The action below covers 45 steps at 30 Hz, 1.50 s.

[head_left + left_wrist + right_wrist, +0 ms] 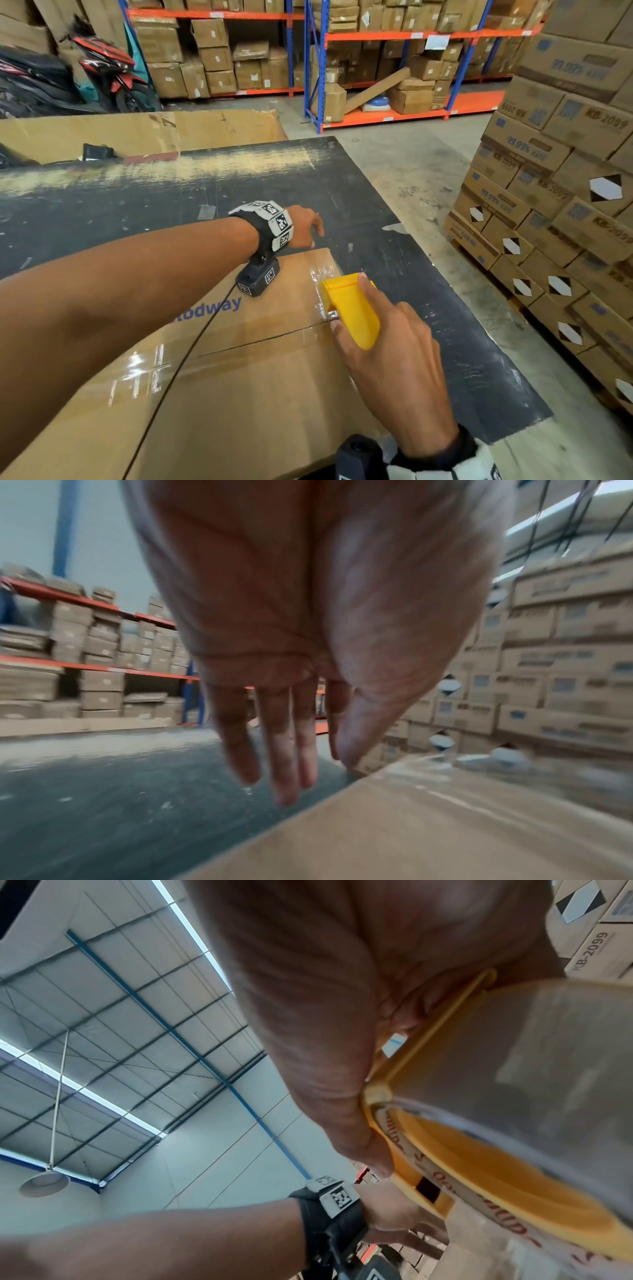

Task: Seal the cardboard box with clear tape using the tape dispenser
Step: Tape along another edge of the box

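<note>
Taping mid-way: right hand [387,356] curls round the yellow plastic dispenser [352,308], pressed on the box [260,394] at the right end of the centre seam. Glossy clear strips already cross the brown cardboard near left and at the far right corner; most of the seam itself looks bare, so likely left to do. Left hand [303,228] hangs relaxed, empty, past the box's far edge over the scuffed dark counter [137,212].

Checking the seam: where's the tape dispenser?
Head view: the yellow tape dispenser is in the right hand, at the cardboard box's right edge.
</note>
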Available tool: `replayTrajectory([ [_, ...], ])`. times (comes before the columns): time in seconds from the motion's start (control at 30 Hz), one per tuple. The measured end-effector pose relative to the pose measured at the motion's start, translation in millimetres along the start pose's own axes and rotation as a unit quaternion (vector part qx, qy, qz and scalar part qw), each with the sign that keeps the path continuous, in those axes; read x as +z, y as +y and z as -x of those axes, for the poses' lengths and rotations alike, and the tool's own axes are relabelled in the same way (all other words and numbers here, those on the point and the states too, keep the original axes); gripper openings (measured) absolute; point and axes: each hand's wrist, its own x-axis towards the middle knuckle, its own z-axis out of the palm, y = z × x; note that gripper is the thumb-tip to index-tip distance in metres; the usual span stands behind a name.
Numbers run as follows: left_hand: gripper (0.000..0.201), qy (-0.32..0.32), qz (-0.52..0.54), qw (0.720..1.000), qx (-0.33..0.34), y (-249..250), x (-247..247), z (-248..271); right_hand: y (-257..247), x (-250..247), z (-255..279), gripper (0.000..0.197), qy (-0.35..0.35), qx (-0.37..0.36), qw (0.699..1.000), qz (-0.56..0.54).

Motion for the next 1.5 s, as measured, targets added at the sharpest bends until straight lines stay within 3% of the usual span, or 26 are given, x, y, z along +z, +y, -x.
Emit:
replayTrajectory([
  [0.13,0.049,0.008,0.024,0.995,0.097,-1.9,-2.1,39.6,0.2,2.8,0.4,0.074,0.005,-0.008,1.0,0.007],
  [0.23,0.064,-0.088,-0.004,0.986,0.141,-2.0,13.4,69.3,-1.1,3.3,0.5,0.073,0.009,-0.008,1.0,0.011],
  [0.3,0.069,-0.134,-0.029,0.981,0.136,-1.2,25.0,78.1,-2.8,3.7,-0.6,0.073,0.013,-0.01,1.0,0.025],
  [0.4,0.079,-0.127,-0.053,0.982,0.129,3.4,30.6,80.0,-5.3,5.8,-1.6,0.071,0.016,-0.009,0.999,0.034],
  [0.5,0.075,-0.128,-0.056,0.982,0.125,3.6,29.7,81.8,-0.8,0.3,14.4,0.07,0.015,-0.024,0.999,0.026],
  [0.6,0.075,-0.125,-0.047,0.983,0.127,-1.3,28.8,81.2,25.9,-12.1,56.7,0.067,0.018,-0.035,0.999,0.001],
  [0.83,0.074,-0.126,-0.066,0.98,0.141,-7.7,33.3,77.4,101.6,-4.7,174.0,0.07,0.067,0.023,0.997,0.013],
  [0.97,0.072,-0.127,-0.064,0.981,0.135,-3.1,34.8,79.6,115.7,16.9,178.8,0.075,0.027,0.053,0.998,0.038],
  [1.03,0.072,-0.126,-0.066,0.981,0.13,0.4,34.6,82.4,120.2,26.7,171.4,0.073,0.055,0.05,0.996,0.046],
  [1.1,0.072,-0.127,-0.069,0.982,0.123,3.5,33.4,83.1,123.4,30.5,160.3,0.071,0.025,0.052,0.998,0.036],
  [1.23,0.078,-0.109,-0.097,0.984,0.099,23.6,28.8,96.0,151.5,52.8,155.5,0.066,-0.103,0.079,0.988,0.082],
  [1.3,0.09,-0.076,-0.098,0.98,0.155,48.1,28.0,114.4,164.6,64.2,162.5,0.062,-0.118,0.119,0.984,0.057],
  [1.43,0.073,-0.07,-0.102,0.939,0.322,125.0,52.2,166.7,176.4,48.0,167.6,0.056,-0.08,0.108,0.989,-0.055],
  [1.5,0.068,-0.082,-0.155,0.916,0.359,152.3,67.9,179.6,176.0,34.8,168.4,0.057,-0.035,0.094,0.989,-0.11],
])
